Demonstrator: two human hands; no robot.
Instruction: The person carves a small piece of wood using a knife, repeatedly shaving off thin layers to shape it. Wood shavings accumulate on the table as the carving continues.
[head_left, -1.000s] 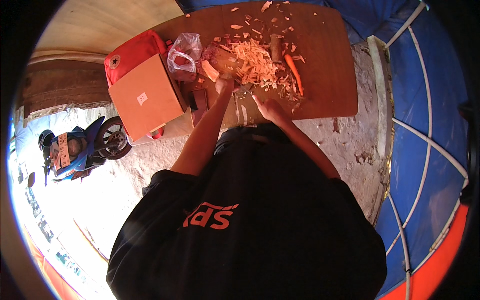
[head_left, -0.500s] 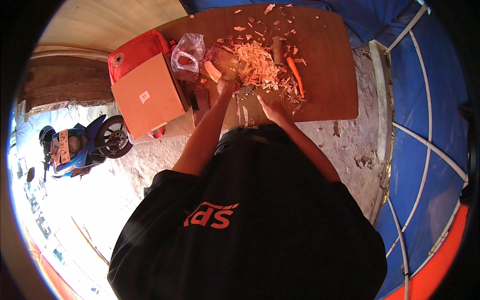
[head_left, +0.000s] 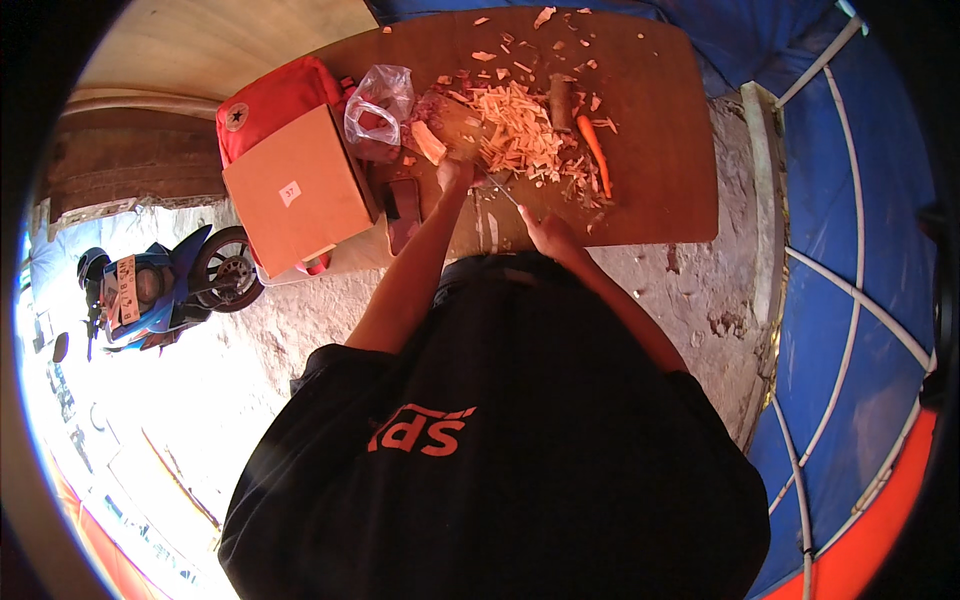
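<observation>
My right hand is closed round the handle of a knife, whose thin blade points up and left toward my other hand. My left hand is closed at the table's near edge; what it grips is hidden by the fingers. Just beyond it lies a pale orange chunk. A heap of pale orange sticks and shavings spreads across the table in front of both hands. Right of the heap are a brownish cylindrical piece and a long, slim orange thing shaped like a carrot.
On the brown table, a clear plastic bag stands left of the heap. Farther left are a cardboard box, a red bag and a dark phone-like slab. A blue motorbike is parked at left; blue tarpaulin hangs at right.
The knife in my right hand has tilted, its blade now slanting more steeply and showing more clearly between the hands. My right hand has shifted slightly; the left stays nearly in place.
</observation>
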